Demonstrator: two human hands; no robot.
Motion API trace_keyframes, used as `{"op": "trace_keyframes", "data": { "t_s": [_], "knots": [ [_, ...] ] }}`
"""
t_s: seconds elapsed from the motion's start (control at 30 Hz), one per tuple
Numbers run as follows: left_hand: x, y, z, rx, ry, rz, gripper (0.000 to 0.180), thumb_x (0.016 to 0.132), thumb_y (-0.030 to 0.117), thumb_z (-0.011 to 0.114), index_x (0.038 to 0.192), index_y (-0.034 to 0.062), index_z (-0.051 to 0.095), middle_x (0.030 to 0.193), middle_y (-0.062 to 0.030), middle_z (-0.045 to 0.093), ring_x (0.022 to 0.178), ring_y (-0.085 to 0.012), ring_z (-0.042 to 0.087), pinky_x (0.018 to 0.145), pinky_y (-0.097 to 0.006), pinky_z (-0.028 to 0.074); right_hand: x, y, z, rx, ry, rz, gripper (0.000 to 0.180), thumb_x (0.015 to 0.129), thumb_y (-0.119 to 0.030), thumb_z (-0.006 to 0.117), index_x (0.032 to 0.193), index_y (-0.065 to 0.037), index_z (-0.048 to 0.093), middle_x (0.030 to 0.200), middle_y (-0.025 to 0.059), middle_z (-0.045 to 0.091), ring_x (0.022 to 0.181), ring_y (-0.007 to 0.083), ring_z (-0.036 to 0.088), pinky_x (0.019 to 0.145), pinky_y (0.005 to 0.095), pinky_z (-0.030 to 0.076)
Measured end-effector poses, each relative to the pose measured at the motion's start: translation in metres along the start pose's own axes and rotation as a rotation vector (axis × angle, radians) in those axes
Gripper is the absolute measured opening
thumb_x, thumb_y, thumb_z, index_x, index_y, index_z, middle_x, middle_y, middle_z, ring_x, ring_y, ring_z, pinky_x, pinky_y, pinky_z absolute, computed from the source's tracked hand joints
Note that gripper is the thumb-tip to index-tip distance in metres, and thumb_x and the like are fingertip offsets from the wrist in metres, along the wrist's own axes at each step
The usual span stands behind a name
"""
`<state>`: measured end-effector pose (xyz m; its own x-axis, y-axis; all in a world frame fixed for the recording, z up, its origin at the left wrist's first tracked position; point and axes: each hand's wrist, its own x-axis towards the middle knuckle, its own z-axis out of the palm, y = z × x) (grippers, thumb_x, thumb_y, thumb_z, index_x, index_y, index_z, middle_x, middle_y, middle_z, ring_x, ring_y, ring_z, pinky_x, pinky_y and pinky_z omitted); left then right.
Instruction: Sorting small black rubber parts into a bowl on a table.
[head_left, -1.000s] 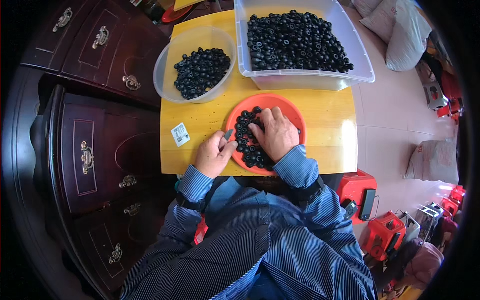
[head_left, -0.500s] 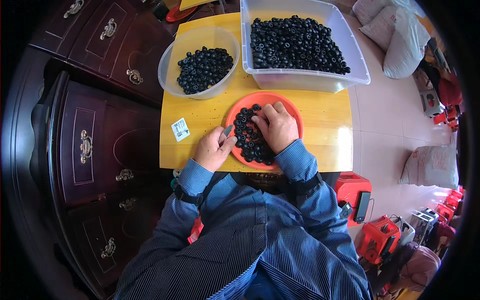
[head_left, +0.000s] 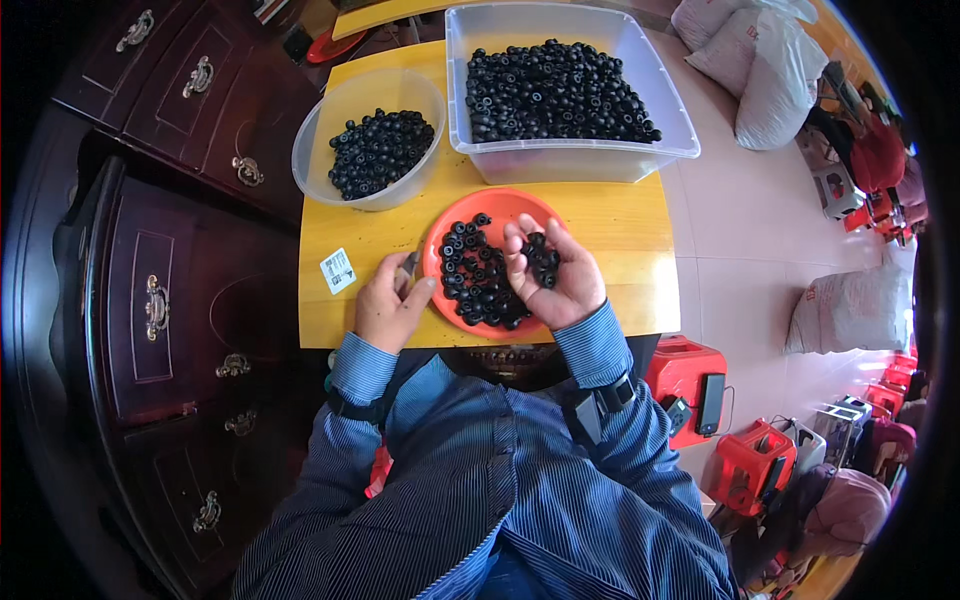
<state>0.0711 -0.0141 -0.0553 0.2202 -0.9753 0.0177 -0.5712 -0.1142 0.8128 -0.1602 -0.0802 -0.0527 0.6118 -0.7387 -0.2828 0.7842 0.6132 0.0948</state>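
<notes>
My right hand [head_left: 568, 278] is turned palm up over the right side of the orange-red plate [head_left: 530, 198]. Several small black round pieces with ring-like openings [head_left: 541, 262] lie in its cupped palm and fingers. More of these black pieces [head_left: 470, 285] are spread over the left and near parts of the plate. Just left of the rim, my left hand [head_left: 388, 305] is closed on a small knife-like tool with a grey blade [head_left: 410, 262]; its handle is hidden in the fingers.
Behind the plate stand a round clear tub [head_left: 300, 160] and a big translucent bin [head_left: 590, 160], both holding many black pieces. A white label [head_left: 338, 270] lies on the yellow table [head_left: 630, 270]. Dark cabinets [head_left: 150, 340] flank the left; red stools [head_left: 755, 465] and sacks [head_left: 850, 310] are to the right.
My right hand, earlier palm down with fingers among the pieces, has turned palm up with several pieces in it. My left hand still holds the blade. The whole view has shifted slightly.
</notes>
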Motion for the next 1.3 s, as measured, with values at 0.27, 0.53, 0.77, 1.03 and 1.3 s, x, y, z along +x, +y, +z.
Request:
{"op": "trace_keyframes", "data": {
  "t_s": [0.27, 0.53, 0.77, 1.03, 1.3],
  "knots": [
    [-0.015, 0.055, -0.008, -0.138, -0.108, 0.204, 0.023, 0.087, 0.006, 0.071, 0.108, -0.0015, 0.064, 0.071, 0.0036, 0.055, 0.061, -0.0036, 0.041, 0.056, -0.021, 0.039, -0.014, 0.025, -0.009, -0.061, -0.004, 0.056, 0.049, 0.106, -0.036, 0.036, 0.133, 0.001, 0.051, 0.130, 0.0193, 0.059, 0.122, 0.0333, 0.057, 0.101, 0.0443, 0.050],
    [-0.018, 0.084, 0.014, 0.140, -0.215, 0.342, 0.024, 0.085, 0.010, 0.070, 0.109, 0.0082, 0.066, 0.066, -0.0053, 0.063, 0.056, -0.0202, 0.063, 0.054, -0.033, 0.049, -0.020, 0.041, -0.024, -0.038, -0.019, 0.137, 0.036, 0.104, -0.032, 0.045, 0.118, -0.002, 0.059, 0.114, 0.0159, 0.065, 0.107, 0.0292, 0.064, 0.096, 0.0435, 0.053],
    [-0.020, 0.077, 0.025, 0.329, -0.165, 0.390, 0.021, 0.084, 0.013, 0.070, 0.105, 0.0089, 0.066, 0.065, -0.0053, 0.063, 0.059, -0.0257, 0.064, 0.055, -0.038, 0.050, -0.020, 0.042, -0.032, -0.001, 0.014, 0.182, 0.034, 0.103, -0.030, 0.048, 0.118, -0.001, 0.058, 0.110, 0.0153, 0.065, 0.102, 0.0298, 0.065, 0.095, 0.0474, 0.053],
    [-0.018, 0.083, 0.028, -0.163, -0.171, 0.177, 0.018, 0.089, 0.001, 0.064, 0.107, 0.0003, 0.065, 0.065, 0.0007, 0.059, 0.058, -0.0043, 0.056, 0.055, -0.022, 0.046, -0.028, 0.040, -0.023, -0.140, 0.092, 0.124, 0.026, 0.103, -0.027, 0.049, 0.113, -0.005, 0.059, 0.102, 0.0059, 0.066, 0.089, 0.0148, 0.065, 0.066, 0.0252, 0.056],
    [-0.011, 0.095, 0.042, -0.256, -0.236, 0.202, 0.019, 0.089, -0.003, 0.063, 0.108, -0.0022, 0.063, 0.072, -0.0015, 0.064, 0.066, -0.0047, 0.061, 0.060, -0.023, 0.051, -0.031, 0.026, -0.022, -0.100, -0.117, 0.150, 0.029, 0.103, -0.032, 0.052, 0.113, -0.005, 0.058, 0.088, -0.0011, 0.056, 0.061, 0.0038, 0.045, 0.048, 0.0177, 0.038]
  ]
}}
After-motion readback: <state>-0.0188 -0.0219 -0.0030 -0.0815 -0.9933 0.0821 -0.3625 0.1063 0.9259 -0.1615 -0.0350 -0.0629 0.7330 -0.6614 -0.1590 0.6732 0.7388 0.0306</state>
